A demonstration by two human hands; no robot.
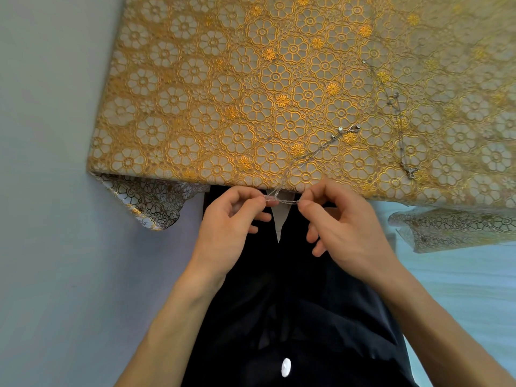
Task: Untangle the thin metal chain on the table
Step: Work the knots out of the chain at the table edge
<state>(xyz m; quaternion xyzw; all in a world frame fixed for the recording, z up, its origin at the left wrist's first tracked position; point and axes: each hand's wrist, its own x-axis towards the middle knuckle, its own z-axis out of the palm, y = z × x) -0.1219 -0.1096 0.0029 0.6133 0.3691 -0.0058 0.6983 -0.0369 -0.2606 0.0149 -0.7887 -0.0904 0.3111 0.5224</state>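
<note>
Head view catches the loosening step: left hand (231, 219) and right hand (343, 222) each pinch the thin chain (307, 155) just off the near edge of the table (195, 79), its clasp (353, 129) trailing far-right, so the next move likely calls for teasing the strands gently apart.

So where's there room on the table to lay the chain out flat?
The whole left half of the tablecloth is bare, from its left edge to the held chain. Crowded on the right: a second chain lies there, with only a narrow strip between the two.
</note>
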